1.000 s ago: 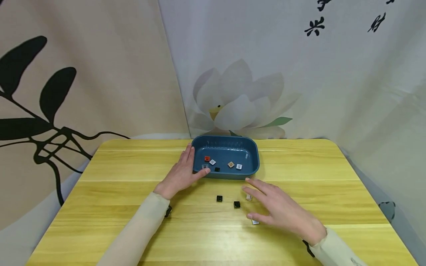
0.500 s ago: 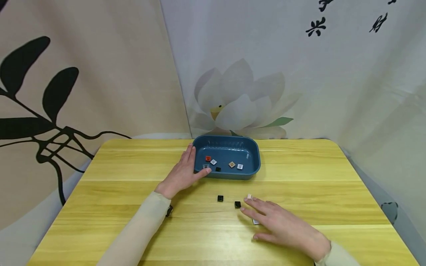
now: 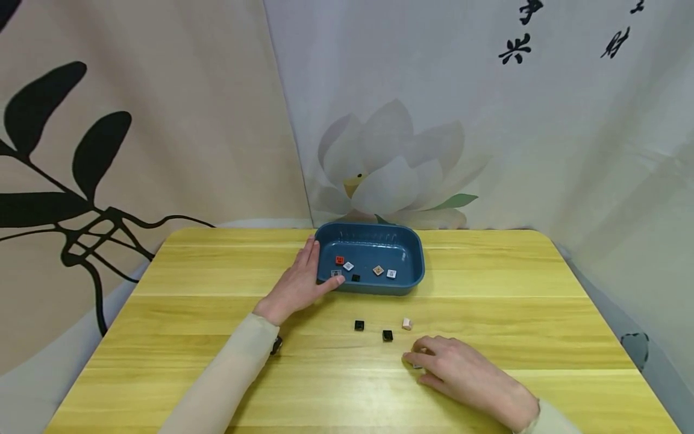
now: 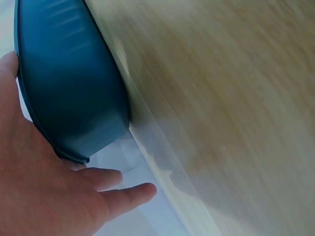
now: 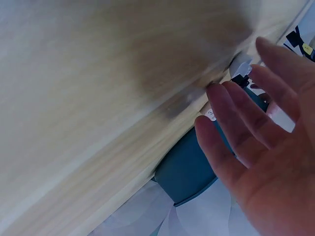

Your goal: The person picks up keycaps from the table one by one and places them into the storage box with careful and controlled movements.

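A blue rectangular tray (image 3: pixel 374 288) stands near the table's far edge. My left hand (image 3: pixel 295 283) rests along its left end, fingers straight and thumb over the front rim; the left wrist view shows this hand (image 4: pixel 44 172) against the tray wall (image 4: pixel 83 98). In the head view my right hand (image 3: pixel 461 374) reaches down over a white keycap (image 3: pixel 417 366), mostly hidden between its forefinger and thumb. The right wrist view shows loosely bent fingers with a gap around the pale keycap (image 5: pixel 241 65). Nearby lie two black keycaps, one left (image 3: pixel 359 325) and one nearer (image 3: pixel 387 336), plus a pinkish-white keycap (image 3: pixel 406 323).
Inside the tray lie several keycaps, among them a red keycap (image 3: pixel 339 260), a tan keycap (image 3: pixel 378 270) and a black keycap (image 3: pixel 355 278). The wooden table (image 3: pixel 190 337) ends just behind the tray, where a printed curtain (image 3: pixel 217 120) hangs.
My right hand has come from beside the tray's front right corner back toward the near white keycap, its fingers bending downward. The left hand has stayed on the tray.
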Demonstrator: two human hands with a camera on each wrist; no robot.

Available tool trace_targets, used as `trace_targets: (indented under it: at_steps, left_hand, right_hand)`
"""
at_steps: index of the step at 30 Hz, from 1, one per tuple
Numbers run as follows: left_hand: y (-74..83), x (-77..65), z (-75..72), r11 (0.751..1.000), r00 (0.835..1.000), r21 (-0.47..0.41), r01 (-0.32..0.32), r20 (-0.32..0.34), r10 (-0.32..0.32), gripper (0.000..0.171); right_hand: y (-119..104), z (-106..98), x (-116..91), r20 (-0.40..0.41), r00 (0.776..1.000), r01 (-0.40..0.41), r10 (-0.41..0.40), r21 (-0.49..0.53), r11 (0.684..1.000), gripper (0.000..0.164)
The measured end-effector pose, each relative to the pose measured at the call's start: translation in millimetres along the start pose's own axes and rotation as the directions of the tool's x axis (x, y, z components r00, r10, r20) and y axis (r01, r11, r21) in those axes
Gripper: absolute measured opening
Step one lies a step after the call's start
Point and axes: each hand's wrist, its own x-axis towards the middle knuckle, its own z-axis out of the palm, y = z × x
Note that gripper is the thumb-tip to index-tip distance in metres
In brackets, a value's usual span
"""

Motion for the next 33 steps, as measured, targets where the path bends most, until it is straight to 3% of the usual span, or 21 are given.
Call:
trace_targets:
  at_steps: [10, 19, 26, 33]
  left_hand:
    - [1.5, -1.6, -1.3, 1.0, 1.0, -0.005, -0.001, -0.005, 0.001, 0.116]
    - [2.1, -2.3, -2.2, 1.0, 1.0, -0.011, -0.002, -0.002, 0.002, 0.116]
    - [1.9, -2.1, -2.2, 1.0, 1.0, -0.013, -0.003, 0.002, 0.003, 0.115]
    - [1.9, -0.9, -1.6, 1.0, 1.0, -0.009, 0.0, 0.004, 0.0, 0.115]
  right_hand:
    - [1.4, 3.9, 0.2, -0.065, 0.998, 0.024, -0.021, 0.046, 0.999, 0.018]
    - [-0.8, 0.6, 3.4, -0.001, 0.999, -0.047, 0.047, 0.105, 0.993, 0.011]
    - [-0.6, 2.3, 3.7, -0.098, 0.995, -0.001, 0.006, 0.055, 0.998, 0.013]
    - [2.2, -2.3, 7.6, -0.212, 0.976, 0.051, -0.044, 0.027, 0.998, 0.018]
